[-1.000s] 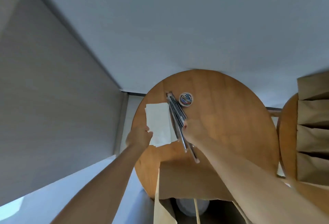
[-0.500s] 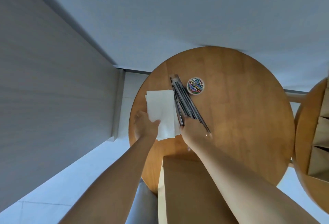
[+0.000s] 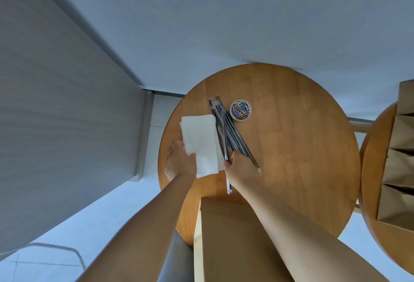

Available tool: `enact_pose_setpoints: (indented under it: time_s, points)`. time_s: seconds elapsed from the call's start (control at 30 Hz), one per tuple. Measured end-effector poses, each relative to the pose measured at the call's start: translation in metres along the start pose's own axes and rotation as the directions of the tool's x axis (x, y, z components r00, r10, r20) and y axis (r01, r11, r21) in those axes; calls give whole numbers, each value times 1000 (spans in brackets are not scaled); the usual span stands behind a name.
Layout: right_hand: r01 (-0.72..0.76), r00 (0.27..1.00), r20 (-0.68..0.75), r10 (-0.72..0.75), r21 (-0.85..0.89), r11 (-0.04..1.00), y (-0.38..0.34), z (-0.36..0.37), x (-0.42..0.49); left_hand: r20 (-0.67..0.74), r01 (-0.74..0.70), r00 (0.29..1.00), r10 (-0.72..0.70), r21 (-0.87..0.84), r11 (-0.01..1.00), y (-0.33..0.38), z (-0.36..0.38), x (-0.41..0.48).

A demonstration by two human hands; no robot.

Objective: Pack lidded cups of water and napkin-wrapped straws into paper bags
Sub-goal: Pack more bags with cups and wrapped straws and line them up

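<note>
Fingers (image 3: 228, 163) on my right hand (image 3: 241, 168) are curled round one wrapped straw (image 3: 228, 186), its near end poking out below my palm toward me. My left hand (image 3: 180, 162) pinches the near corner of the napkins (image 3: 200, 138), thumb on top. The other straws (image 3: 224, 125) lie fanned just beside the napkins, with a tub of paper clips (image 3: 240, 110) next to them on the round worktop (image 3: 302, 147). A brown paper bag (image 3: 230, 237) stands at the near edge, and more bags (image 3: 403, 169) sit off right on another table.
</note>
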State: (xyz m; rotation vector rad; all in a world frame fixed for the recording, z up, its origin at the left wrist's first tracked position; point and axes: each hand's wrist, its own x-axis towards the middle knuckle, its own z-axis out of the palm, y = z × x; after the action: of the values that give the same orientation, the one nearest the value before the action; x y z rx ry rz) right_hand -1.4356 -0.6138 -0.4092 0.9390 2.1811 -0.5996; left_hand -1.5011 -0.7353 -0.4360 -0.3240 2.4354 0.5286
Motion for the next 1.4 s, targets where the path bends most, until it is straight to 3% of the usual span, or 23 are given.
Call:
enact_pose_setpoints:
  time_s: [0.37, 0.43, 0.5, 0.63, 0.83, 0.9, 1.03, 1.1, 1.17, 1.23, 1.33, 1.4]
  points:
    - [1, 1000, -10, -1, 60, 998, 3, 6, -10, 4, -56, 998, 56, 15, 998, 1, 6, 1]
    - [33, 999, -14, -31, 115, 993, 2, 3, -11, 7, -75, 997, 76, -74, 994, 3, 5, -1]
    - [75, 997, -21, -73, 271, 960, -2, 2, -10, 20, -53, 998, 60, -275, 960, 11, 0, -4]
    - [113, 992, 1, -129, 473, 874, -19, -9, -15, 179, 74, 983, 48, -616, 784, 28, -21, -11]
    - [186, 972, 35, -233, 493, 850, -33, -34, -42, 448, 258, 882, 150, -723, 641, 34, -54, -32]
    - [223, 960, 49, -275, 455, 862, -32, -42, -58, 466, 213, 857, 222, -711, 670, 34, -66, -44]
    - [317, 932, 28, -361, 415, 853, -22, -66, -98, 385, -27, 832, 399, -691, 722, 37, -85, -75]
    - [321, 937, -49, -345, 506, 800, -9, -84, -120, 363, -116, 810, 460, -671, 733, 40, -99, -98]
    - [282, 959, -169, -228, 668, 688, 6, -104, -139, 351, -194, 783, 513, -646, 738, 43, -111, -118]
    - [224, 974, -157, -165, 792, 568, 24, -124, -163, 355, -289, 723, 592, -622, 727, 46, -125, -147]
    - [207, 921, -67, -384, 918, 337, 45, -148, -195, 355, -447, 629, 692, -563, 695, 53, -141, -192]
    - [277, 865, -145, -480, 936, 217, 57, -155, -219, 318, -544, 575, 754, -539, 643, 56, -149, -222]
